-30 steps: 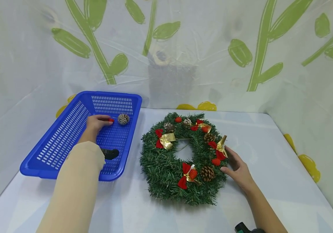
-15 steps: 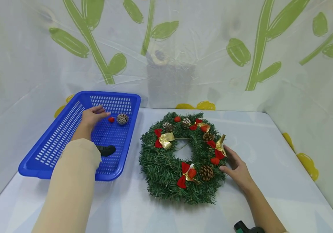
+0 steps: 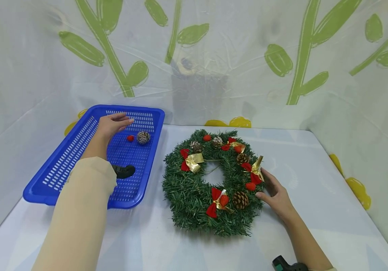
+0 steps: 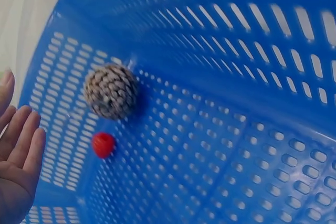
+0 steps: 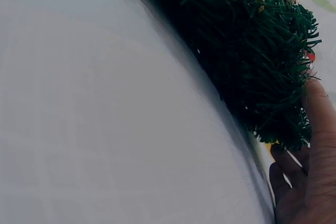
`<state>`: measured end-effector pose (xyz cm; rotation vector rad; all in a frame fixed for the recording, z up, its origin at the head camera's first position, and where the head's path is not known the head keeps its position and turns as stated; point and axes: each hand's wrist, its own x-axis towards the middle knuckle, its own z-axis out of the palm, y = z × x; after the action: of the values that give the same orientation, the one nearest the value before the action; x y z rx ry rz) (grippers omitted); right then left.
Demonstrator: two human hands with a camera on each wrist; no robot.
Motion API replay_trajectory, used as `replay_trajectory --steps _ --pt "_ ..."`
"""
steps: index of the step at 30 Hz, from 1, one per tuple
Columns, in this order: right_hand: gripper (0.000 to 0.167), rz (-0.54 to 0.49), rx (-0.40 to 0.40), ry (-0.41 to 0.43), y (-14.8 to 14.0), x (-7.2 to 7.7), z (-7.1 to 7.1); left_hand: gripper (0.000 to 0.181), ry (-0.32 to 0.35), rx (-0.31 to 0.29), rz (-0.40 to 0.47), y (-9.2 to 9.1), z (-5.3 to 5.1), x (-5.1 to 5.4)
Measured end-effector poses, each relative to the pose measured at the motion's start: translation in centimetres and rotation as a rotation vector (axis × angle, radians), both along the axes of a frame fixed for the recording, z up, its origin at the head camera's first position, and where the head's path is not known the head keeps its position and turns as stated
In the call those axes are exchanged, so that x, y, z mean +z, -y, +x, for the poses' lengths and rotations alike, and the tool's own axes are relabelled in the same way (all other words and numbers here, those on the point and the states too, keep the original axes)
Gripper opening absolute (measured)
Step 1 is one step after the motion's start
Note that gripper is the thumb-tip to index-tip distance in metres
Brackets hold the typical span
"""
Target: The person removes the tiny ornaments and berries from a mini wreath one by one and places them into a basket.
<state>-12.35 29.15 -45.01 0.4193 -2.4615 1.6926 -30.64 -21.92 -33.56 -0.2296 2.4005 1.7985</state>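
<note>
My left hand (image 3: pixel 110 126) hovers over the far end of the blue basket (image 3: pixel 161 124), its fingers relaxed with nothing between them. Below it, on the basket floor, a small red decorative berry (image 4: pixel 103 145) lies beside a frosted pine cone (image 4: pixel 111 92). At the table's middle lies a green Christmas wreath (image 3: pixel 184 195), trimmed with red and gold bows, berries and pine cones. My right hand (image 3: pixel 278 197) holds the wreath's right edge. In the right wrist view its thumb lies along one side of the greenery, and its other fingers are partly hidden on the other side.
The basket stands on the left of the white table (image 3: pixel 316 169), with raised slotted walls. A patterned curtain (image 3: pixel 248 86) hangs behind and beside the table. Black wrist devices (image 3: pixel 124 171) show at both wrists.
A second ago my left hand had the red berry between its fingers at the basket floor. It has let go and risen away; the berry stays beside the cone. My right hand keeps its place.
</note>
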Motion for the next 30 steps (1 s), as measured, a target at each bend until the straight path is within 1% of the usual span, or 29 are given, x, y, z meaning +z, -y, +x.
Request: replay_trajectory --steps 7,12,14,16,20,24,27,30 --pt "0.074 0.004 -0.007 -0.013 0.0 -0.1 -0.1 0.073 -0.043 -0.122 -0.023 -1.0 -0.3 1.6" --pt "0.074 0.003 -0.006 -0.004 -0.1 -0.2 -0.1 0.072 -0.08 -0.171 -0.084 -1.8 -0.3 2.8" --pt "0.075 0.009 -0.009 -0.003 -0.1 -0.2 -0.1 0.071 -0.099 -0.194 -0.099 -2.2 -0.3 3.4" --pt "0.075 0.015 -0.014 -0.002 -0.2 -0.2 -0.1 0.07 -0.128 -0.217 -0.095 -2.6 -0.3 3.9" --pt "0.075 0.031 -0.016 -0.006 -0.2 -0.1 -0.1 0.066 -0.174 -0.242 -0.077 -3.7 -0.1 5.1" --pt "0.074 0.02 -0.011 -0.013 -0.3 0.0 0.0 0.063 -0.196 -0.248 -0.047 -4.9 0.2 6.1" --pt "0.074 0.008 -0.003 -0.018 -0.3 -0.1 0.0 0.061 -0.212 -0.259 -0.017 -5.7 0.3 6.6" --pt "0.074 0.004 0.006 -0.019 -0.3 -0.2 -0.1 0.059 -0.223 -0.269 0.008 -6.4 0.3 6.8"
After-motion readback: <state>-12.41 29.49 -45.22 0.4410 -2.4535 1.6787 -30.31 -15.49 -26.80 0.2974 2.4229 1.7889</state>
